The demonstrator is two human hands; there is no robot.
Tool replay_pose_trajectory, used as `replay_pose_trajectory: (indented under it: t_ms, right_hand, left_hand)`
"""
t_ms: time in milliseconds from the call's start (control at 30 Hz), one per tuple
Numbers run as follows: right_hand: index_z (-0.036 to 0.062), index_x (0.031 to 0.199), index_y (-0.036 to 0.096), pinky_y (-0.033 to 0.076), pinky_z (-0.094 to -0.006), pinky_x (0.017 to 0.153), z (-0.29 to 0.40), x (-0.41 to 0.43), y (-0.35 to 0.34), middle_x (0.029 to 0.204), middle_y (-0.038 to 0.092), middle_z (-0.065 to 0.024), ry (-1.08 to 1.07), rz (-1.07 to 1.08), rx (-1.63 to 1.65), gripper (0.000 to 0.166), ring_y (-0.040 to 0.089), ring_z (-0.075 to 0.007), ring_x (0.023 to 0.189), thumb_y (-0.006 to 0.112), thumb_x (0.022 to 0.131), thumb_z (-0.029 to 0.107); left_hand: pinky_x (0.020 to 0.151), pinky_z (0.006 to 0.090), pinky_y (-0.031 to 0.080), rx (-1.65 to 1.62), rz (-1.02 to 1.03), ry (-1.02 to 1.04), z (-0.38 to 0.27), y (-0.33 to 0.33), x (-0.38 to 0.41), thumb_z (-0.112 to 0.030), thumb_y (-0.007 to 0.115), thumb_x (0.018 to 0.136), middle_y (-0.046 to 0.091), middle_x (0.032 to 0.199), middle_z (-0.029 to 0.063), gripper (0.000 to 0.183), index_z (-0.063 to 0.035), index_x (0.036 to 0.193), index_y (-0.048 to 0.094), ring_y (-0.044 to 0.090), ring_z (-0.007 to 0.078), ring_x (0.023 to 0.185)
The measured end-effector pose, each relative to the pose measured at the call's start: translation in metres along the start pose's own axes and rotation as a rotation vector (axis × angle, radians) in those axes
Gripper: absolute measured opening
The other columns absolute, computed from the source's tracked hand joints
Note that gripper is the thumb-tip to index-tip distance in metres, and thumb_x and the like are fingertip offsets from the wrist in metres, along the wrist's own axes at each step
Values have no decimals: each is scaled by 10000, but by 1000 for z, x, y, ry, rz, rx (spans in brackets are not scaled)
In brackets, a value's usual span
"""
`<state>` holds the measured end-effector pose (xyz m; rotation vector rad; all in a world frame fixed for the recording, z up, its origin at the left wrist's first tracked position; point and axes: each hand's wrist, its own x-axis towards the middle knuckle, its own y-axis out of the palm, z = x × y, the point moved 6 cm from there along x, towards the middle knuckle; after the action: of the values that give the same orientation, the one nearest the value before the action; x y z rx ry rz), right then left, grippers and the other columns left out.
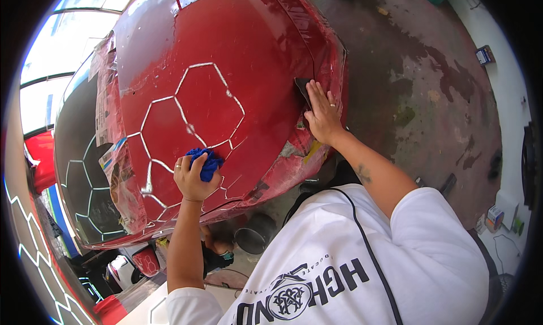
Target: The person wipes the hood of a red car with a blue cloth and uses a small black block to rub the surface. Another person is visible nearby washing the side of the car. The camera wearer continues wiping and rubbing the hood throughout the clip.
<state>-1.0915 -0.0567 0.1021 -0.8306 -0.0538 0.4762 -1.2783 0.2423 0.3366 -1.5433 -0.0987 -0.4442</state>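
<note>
The red hood of a car spreads before me, mirroring white hexagonal lights. My left hand clutches a crumpled blue cloth against the hood, its fingers curled over the cloth. Toward the hood's front edge, my right hand lies flat with a dark sheet, apparently sandpaper, under its fingers. Part of that sheet is hidden by the hand. Near my right wrist, torn masking paper covers the car's front.
More newspaper masking runs along the base of the dark windshield. A black bucket stands on the floor beside the car. Part of another person shows beyond my left forearm. The concrete floor has dark, wet-looking patches.
</note>
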Motion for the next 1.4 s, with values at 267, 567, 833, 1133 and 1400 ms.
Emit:
replay_pose_trajectory:
  t_ms: [267, 567, 833, 1133, 1400]
  right_hand:
    - [-12, 1790, 133, 114, -589, 1403, 6, -1, -6, 1876, 165, -217, 41, -36, 62, 852, 131, -362, 1749, 528, 1079, 243]
    - [172, 1809, 264, 372, -391, 1289, -34, 26, -116, 1799, 397, -192, -120, -407, 716, 654, 383, -304, 1658, 469, 1215, 352]
    - [285, 1786, 335, 398, -592, 1210, -246, -212, -86, 1787, 402, -44, 836, -471, 1044, 748, 410, -313, 1598, 449, 1158, 675]
    - [72, 1681, 512, 455, -429, 1209, -353, -305, -71, 1689, 558, -113, 757, -370, 672, 643, 567, -291, 1500, 393, 1226, 510]
    - [-27, 1497, 670, 479, -480, 1169, -371, -469, -68, 1487, 695, -288, 927, -62, -14, 731, 646, -447, 1389, 415, 1195, 587]
  left_hand:
    - [781, 510, 565, 16, 2, -7, -1, 0, 1, -271, 872, 712, 696, 1012, 162, 467, -113, 1143, 788, 691, 392, 893]
    - [831, 491, 581, 29, -17, 0, 3, -2, -7, -312, 886, 718, 716, 1057, 157, 527, -136, 1207, 799, 710, 381, 942]
    - [848, 471, 620, 162, -179, -325, 9, 0, -11, -378, 910, 823, 757, 1119, 90, 512, -177, 1276, 784, 762, 334, 993]
    - [1139, 622, 469, 127, -262, -390, 13, -10, -60, -661, 967, 742, 543, 1589, 188, 1118, -262, 1677, 501, 572, 423, 1421]
    - [1188, 694, 361, 363, -516, -722, 13, -35, -171, -694, 923, 788, 492, 1617, 288, 1132, -172, 1685, 472, 511, 449, 1471]
